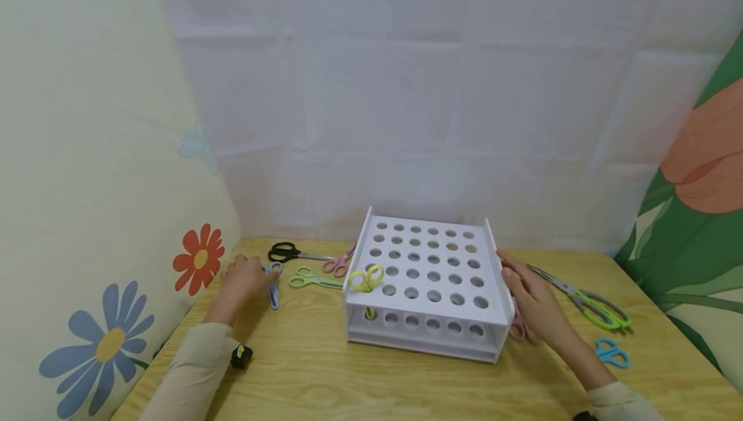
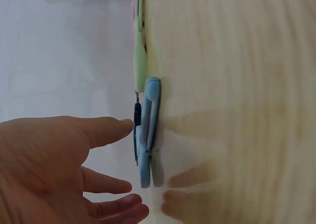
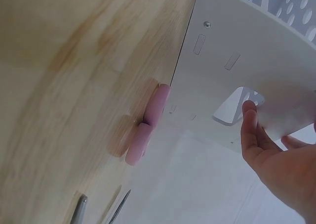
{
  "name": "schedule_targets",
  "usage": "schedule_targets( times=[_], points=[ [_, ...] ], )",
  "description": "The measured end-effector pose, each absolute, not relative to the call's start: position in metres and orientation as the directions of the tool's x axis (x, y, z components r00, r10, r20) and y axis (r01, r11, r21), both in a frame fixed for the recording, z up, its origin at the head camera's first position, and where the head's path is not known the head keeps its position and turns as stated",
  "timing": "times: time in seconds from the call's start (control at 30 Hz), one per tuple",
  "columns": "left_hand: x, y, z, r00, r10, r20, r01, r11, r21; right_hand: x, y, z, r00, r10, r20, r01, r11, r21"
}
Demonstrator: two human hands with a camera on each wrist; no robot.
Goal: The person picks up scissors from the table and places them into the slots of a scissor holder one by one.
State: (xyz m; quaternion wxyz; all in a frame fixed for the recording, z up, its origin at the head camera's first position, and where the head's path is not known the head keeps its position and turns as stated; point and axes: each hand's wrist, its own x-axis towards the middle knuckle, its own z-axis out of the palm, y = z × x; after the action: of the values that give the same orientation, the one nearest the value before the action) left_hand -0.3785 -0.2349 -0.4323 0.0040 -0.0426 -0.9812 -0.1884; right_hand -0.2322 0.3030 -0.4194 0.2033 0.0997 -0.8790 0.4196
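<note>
A white rack [image 1: 429, 308] with rows of round holes stands on the table. Yellow-green scissors [image 1: 367, 279] sit upright in a left-side hole, handles up. My right hand [image 1: 536, 302] rests against the rack's right side panel [image 3: 197, 75]; in the right wrist view, one fingertip lies at the edge of its handle cutout. At the left, my left hand [image 1: 242, 279] is beside light-blue scissors [image 1: 273, 285] lying on the table. In the left wrist view, its thumb stretches toward them and the other fingers are slightly bent; contact is unclear.
Left of the rack lie black scissors [image 1: 284, 252], pink scissors [image 1: 335, 267] and green scissors [image 1: 307, 278]. To its right are other pink scissors [image 3: 155, 105], large grey-green scissors [image 1: 598, 308] and blue scissors [image 1: 612, 352]. A white cloth [image 1: 406, 118] hangs behind.
</note>
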Motion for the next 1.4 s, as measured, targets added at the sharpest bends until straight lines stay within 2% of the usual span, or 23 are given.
schedule_targets(
  times=[0.3,0.67,0.87,1.03,1.4],
  points=[
    [-0.383,-0.238,-0.440,-0.999,0.038,-0.033,0.025,0.943,0.333,-0.232,0.302,-0.418,-0.891,-0.008,0.454,-0.357,0.631,-0.689],
    [-0.389,-0.241,-0.443,-0.999,0.036,-0.026,0.024,0.930,0.367,-0.233,0.303,-0.420,-0.893,-0.003,0.450,-0.352,0.631,-0.692],
    [-0.391,-0.242,-0.443,-0.998,0.015,-0.056,-0.013,0.879,0.477,-0.233,0.303,-0.420,-0.890,-0.001,0.455,-0.351,0.639,-0.685],
    [-0.390,-0.241,-0.442,-0.997,0.046,-0.066,-0.001,0.815,0.580,-0.233,0.303,-0.420,-0.891,-0.003,0.454,-0.352,0.637,-0.686],
    [-0.393,-0.240,-0.446,-0.998,0.066,0.020,0.063,0.760,0.647,-0.231,0.301,-0.419,-0.899,0.002,0.438,-0.337,0.635,-0.695]
  ],
)
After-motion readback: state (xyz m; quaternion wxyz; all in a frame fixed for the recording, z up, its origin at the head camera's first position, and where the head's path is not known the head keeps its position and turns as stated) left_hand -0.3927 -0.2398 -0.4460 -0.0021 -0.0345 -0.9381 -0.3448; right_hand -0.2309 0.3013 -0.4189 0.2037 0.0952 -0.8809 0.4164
